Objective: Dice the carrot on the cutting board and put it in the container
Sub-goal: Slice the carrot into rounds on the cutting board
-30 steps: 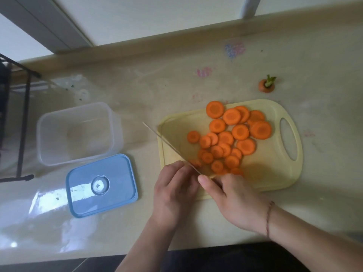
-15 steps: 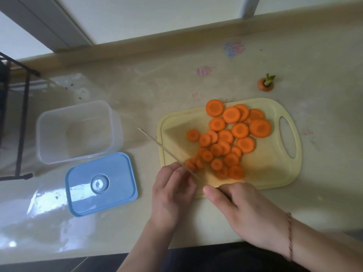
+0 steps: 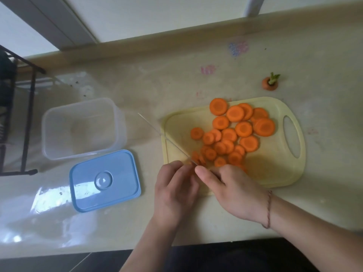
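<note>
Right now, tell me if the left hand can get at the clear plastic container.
Probably yes. The left hand sits at the yellow cutting board's near-left corner; only bare counter and the blue lid lie toward the clear plastic container, whose top is open.

Right hand [image 3: 233, 191] reaches in from lower right, fingers curled around a knife handle, forefinger stretched forward along it, cord bracelet on wrist. Left hand [image 3: 174, 187] just beside it, knuckles up, fingers curled downward.
</note>
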`<move>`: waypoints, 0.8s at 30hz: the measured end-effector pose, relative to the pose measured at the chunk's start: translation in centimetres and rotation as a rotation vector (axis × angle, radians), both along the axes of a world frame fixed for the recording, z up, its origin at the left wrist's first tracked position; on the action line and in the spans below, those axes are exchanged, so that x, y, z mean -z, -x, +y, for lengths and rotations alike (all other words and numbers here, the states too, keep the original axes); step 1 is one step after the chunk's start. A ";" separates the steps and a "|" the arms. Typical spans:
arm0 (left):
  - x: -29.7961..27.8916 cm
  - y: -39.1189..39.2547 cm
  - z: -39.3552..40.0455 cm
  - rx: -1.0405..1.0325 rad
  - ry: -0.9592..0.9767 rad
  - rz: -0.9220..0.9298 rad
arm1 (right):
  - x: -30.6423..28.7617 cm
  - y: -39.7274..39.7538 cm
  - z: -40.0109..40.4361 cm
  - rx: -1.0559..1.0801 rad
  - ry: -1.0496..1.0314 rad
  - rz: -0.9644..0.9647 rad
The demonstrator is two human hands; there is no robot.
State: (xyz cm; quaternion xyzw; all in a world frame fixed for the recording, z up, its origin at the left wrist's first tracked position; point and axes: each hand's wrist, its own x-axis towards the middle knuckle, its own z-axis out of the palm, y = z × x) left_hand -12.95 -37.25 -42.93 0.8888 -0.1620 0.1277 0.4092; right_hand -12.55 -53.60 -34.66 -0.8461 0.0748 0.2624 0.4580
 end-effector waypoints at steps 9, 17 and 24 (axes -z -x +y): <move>-0.1 0.3 0.2 -0.019 0.007 0.020 | -1.7 2.5 -0.6 -0.023 0.040 0.046; 0.7 0.6 0.6 -0.055 -0.010 0.039 | -0.2 1.7 0.3 -0.025 0.057 0.032; 0.7 1.4 0.6 -0.056 -0.003 0.039 | 1.2 0.3 0.7 -0.015 0.011 -0.001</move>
